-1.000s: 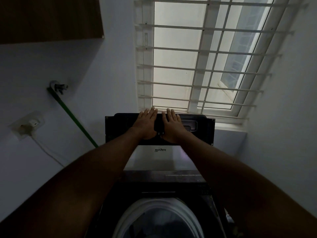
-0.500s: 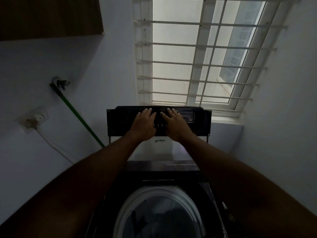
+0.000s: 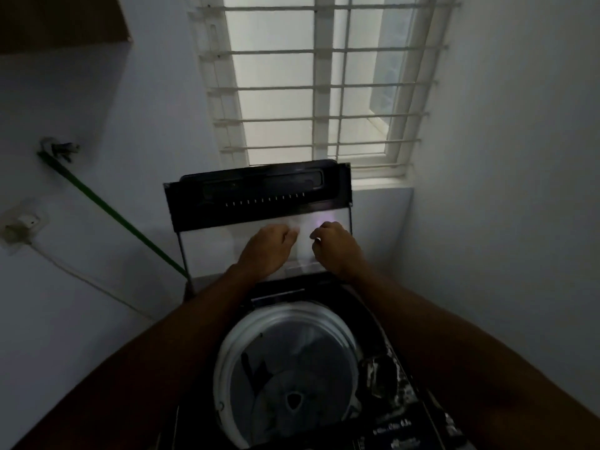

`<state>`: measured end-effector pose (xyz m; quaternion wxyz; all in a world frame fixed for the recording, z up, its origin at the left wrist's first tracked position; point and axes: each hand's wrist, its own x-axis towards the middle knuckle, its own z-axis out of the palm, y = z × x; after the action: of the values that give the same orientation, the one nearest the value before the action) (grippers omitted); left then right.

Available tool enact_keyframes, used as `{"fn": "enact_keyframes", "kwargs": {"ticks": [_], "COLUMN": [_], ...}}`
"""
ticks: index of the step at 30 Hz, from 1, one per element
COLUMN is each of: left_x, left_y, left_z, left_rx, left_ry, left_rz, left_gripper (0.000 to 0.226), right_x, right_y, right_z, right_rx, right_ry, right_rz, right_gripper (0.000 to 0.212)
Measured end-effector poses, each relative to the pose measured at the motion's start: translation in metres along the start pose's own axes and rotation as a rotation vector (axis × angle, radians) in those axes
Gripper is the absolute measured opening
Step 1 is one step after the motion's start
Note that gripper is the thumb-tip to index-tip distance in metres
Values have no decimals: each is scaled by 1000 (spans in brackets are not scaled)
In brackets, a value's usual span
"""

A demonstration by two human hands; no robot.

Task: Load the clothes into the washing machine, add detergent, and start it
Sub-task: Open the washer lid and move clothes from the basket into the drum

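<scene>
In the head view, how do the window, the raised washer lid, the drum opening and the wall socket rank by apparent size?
1. Window.
2. Raised lid and drum opening look similar; the drum is nearer the camera, so I cannot rank them.
3. Wall socket.

Left hand (image 3: 268, 246) and right hand (image 3: 336, 246) off dark top band of raised lid (image 3: 256, 198), now lower, in front of its clear pane. Fingers, flat before, now loosely curled, holding nothing. View tipped down: more of drum (image 3: 289, 375) shows, less window.
</scene>
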<state>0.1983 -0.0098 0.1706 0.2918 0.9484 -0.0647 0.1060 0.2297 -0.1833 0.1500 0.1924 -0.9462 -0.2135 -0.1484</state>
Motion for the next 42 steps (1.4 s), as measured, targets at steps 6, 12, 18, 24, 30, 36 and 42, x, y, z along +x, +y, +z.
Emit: {"fn": "enact_keyframes", "kwargs": {"ticks": [6,12,18,24,30,36,42], "left_x": [-49,-76,-97,-111,-108,-90,-73], "left_y": [30,48,74,95,124,151,173], "left_z": [49,95,130,173,204,247,287], "left_rx": [-139,-144,-171,-181,-173,-118,-57], "left_ry": [-125,-269,-381,-482,-556,-628,-713], "left_rz": [-16,39,113,138,185,186,185], "left_gripper": [47,36,17,13,18,18,21], "right_x": [-72,-136,-192,-237,-265,-283,-289], "right_y": [24,55,71,95,135,197,249], "right_z": [-5,-6,-11,-16,-25,-38,-24], "right_rx": [37,42,96,86,85,208,309], "right_ry": [-32,-92,-49,-65,-64,-90,-159], "right_rz": [215,422,569,637,718,857,917], "right_gripper": [26,20,20,21,25,23,22]}}
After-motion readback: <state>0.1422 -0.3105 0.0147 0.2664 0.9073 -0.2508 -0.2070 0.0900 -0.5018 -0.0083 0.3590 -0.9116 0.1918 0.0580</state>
